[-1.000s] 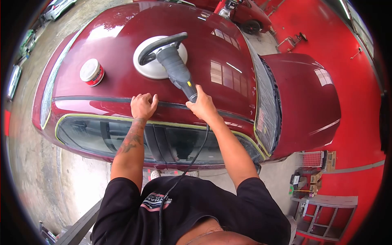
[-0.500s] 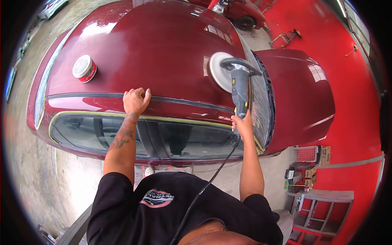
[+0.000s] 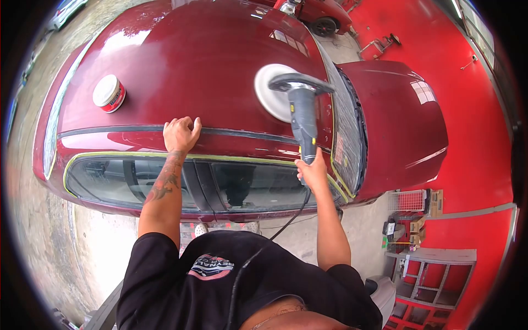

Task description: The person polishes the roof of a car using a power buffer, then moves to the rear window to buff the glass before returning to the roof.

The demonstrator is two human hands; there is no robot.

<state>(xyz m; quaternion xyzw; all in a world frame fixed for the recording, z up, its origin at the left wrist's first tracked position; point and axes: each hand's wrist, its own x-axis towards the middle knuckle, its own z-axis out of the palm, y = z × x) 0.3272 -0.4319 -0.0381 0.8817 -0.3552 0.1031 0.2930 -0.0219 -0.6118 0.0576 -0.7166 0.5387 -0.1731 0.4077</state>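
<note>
My right hand (image 3: 312, 171) is closed around the rear handle of a grey and black rotary polisher (image 3: 303, 113). The polisher's round white pad (image 3: 270, 91) lies against the dark red car roof (image 3: 198, 71), near the windshield side. My left hand (image 3: 181, 133) leans on the roof's near edge, over the black trim strip (image 3: 236, 132). Its fingers are loosely bent with the thumb apart, and it holds nothing. Farther left on the roof stands a small tub with a white lid and red label (image 3: 109, 93).
Yellow-green masking tape (image 3: 247, 159) borders the side windows. Clear plastic film (image 3: 347, 137) covers the windshield. The power cord (image 3: 289, 221) runs back over my black shirt. A wire basket (image 3: 407, 201) and a grey rack (image 3: 432, 254) stand at right. Another red car (image 3: 324, 11) is behind.
The polisher and my right hand have moved left along the roof, away from the windshield. My left hand stays at the roof edge. The tub has not visibly moved on the roof.
</note>
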